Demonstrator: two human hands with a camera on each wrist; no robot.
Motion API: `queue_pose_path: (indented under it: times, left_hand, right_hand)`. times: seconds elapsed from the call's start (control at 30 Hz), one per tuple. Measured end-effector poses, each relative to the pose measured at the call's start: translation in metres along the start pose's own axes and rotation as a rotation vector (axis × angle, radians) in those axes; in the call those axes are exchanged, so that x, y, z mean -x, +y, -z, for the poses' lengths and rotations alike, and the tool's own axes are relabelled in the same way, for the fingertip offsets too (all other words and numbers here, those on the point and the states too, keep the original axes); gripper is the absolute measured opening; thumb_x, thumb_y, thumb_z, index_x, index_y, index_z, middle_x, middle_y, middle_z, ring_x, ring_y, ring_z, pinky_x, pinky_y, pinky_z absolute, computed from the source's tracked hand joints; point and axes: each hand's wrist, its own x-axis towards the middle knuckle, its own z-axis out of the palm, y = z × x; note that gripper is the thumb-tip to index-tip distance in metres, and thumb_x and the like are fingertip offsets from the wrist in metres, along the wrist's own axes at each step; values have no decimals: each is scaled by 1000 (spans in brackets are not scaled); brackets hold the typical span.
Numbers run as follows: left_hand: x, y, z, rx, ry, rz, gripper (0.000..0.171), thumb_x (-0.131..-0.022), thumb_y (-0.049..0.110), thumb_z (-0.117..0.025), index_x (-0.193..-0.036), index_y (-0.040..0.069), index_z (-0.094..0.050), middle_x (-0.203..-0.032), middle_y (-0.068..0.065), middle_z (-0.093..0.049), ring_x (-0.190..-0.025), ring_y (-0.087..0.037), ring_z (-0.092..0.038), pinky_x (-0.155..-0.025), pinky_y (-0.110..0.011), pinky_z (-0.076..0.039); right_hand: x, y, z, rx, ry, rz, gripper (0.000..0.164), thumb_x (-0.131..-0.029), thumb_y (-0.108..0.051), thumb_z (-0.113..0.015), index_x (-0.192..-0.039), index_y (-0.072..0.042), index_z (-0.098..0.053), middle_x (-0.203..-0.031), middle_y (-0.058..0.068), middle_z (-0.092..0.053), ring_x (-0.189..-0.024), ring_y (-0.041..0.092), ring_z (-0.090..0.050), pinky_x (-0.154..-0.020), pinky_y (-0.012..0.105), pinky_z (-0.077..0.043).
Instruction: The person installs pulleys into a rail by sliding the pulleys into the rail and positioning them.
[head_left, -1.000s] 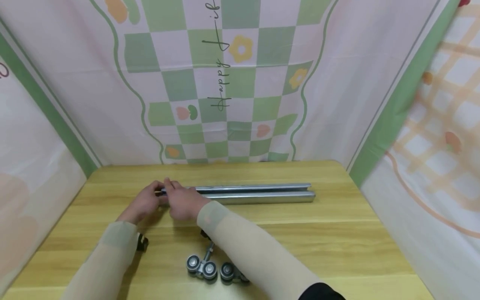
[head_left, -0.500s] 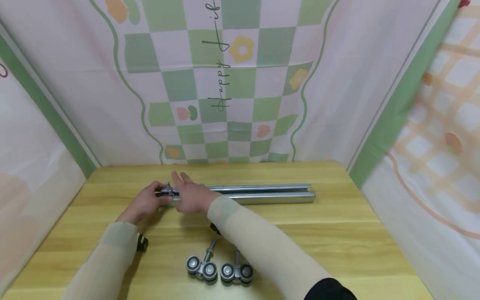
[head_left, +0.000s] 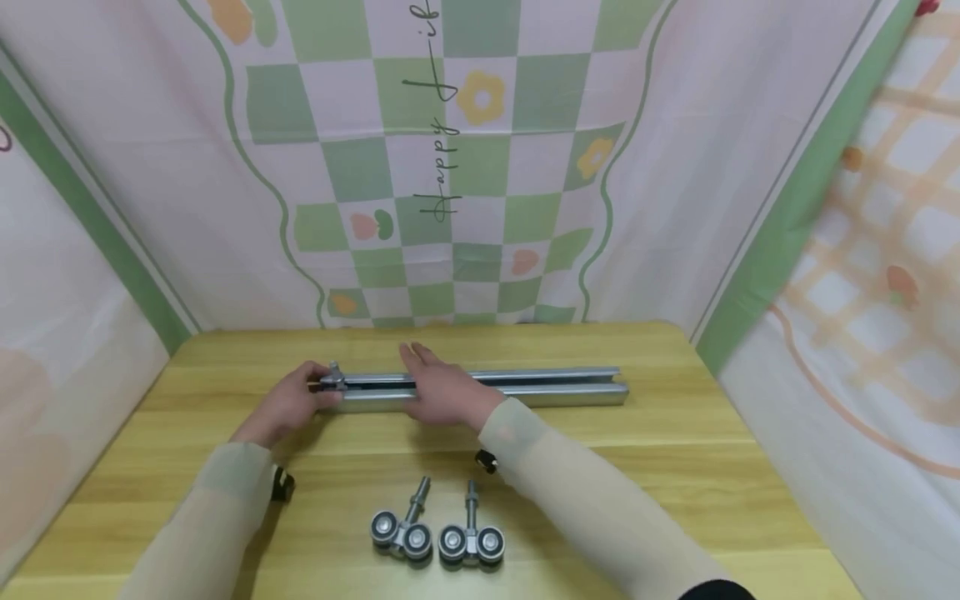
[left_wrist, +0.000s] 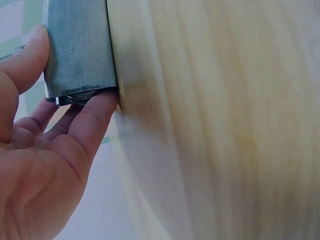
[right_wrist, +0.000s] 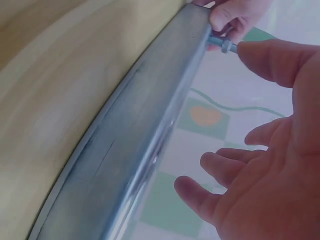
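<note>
A long metal channel rail (head_left: pixel 558 398) lies across the far part of the table, its slot facing up. My left hand (head_left: pixel 288 404) grips its left end; in the left wrist view, the thumb rests along the rail's side (left_wrist: pixel 80 50) and fingers touch the end opening, where a rounded metal part partly shows. A threaded bolt with a nut (right_wrist: pixel 226 46) sticks up from the slot beside that hand; whatever bears it inside the rail is mostly hidden. My right hand (head_left: pixel 446 392) hovers over the rail's middle, fingers spread and holding nothing.
Two roller trolleys with bolt stems, one on the left (head_left: pixel 402 537) and one on the right (head_left: pixel 471 543), lie on the wooden table (head_left: pixel 675 500) nearer me. A patterned curtain (head_left: pixel 480 167) hangs behind the table's far edge.
My right hand has moved right along the rail, away from the left end, uncovering the upright bolt. The left hand has stayed put at the rail's end.
</note>
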Motion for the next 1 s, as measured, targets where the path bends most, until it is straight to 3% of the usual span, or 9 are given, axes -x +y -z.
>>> queue_pose_path:
  times: [0.13,0.27,0.37,0.43,0.5,0.63,0.8,1.0]
  left_hand:
    - [1,0,1,4,1,-3,56,-94,38,-69,-135,6,-48,-137,-21,-51,-128,-45,-44,-103,-60,-36]
    - [1,1,2,3,3,-5,56,-94,37,-69,-135,6,-48,-137,-22,-50,-128,-45,-43,-103,-61,-36]
    - [0,1,2,9,0,-5,56,-94,36,-69,-135,5,-48,-138,-22,-50,-129,-45,-43,-103,-60,-36]
    - [0,1,2,13,-2,-6,56,-94,36,-69,-136,5,-47,-138,-22,-50,-128,-44,-43,-103,-60,-36]
    - [-1,1,2,18,-3,0,56,-94,35,-69,-136,5,-47,-138,-22,-50,-128,-44,-43,-103,-59,-37]
    - [0,2,2,14,-1,6,55,-95,36,-69,-135,6,-47,-138,-21,-50,-128,-43,-43,-103,-59,-37]
    - [-1,2,1,10,-2,13,55,-95,37,-68,-135,7,-47,-140,-22,-48,-129,-45,-42,-103,-60,-36]
    - [-2,0,-1,28,-8,25,56,-94,36,-69,-137,7,-46,-141,-22,-47,-129,-45,-42,-102,-59,-37]
  right_hand:
    - [22,9,3,6,39,19,89,-97,-29,-63,-160,-10,-3,-166,9,-3,-57,11,-55,-94,38,-48]
    - [40,18,-1,43,69,25,87,-98,-32,-63,-160,-9,-6,-165,9,-6,-76,16,-63,-112,43,-31]
    - [53,26,-3,64,78,25,84,-99,-32,-61,-160,-9,-9,-165,10,-10,-104,21,-62,-113,42,-29]
    - [63,29,-4,55,80,37,81,-99,-30,-61,-159,-7,-12,-164,11,-13,-111,25,-60,-113,43,-28]
    - [72,34,-6,56,94,61,78,-98,-29,-62,-158,-5,-18,-163,13,-18,-128,29,-50,-112,43,-29]
    - [90,44,-10,46,128,108,69,-98,-25,-63,-154,-2,-30,-158,16,-31,-140,32,-36,-112,44,-29]
    - [108,53,-14,32,146,124,57,-99,-25,-62,-146,1,-45,-146,17,-48,-133,32,-45,-110,47,-34]
    - [119,62,-23,-65,91,14,51,-96,-20,-65,-139,3,-53,-132,15,-61,-115,28,-61,-99,45,-46]
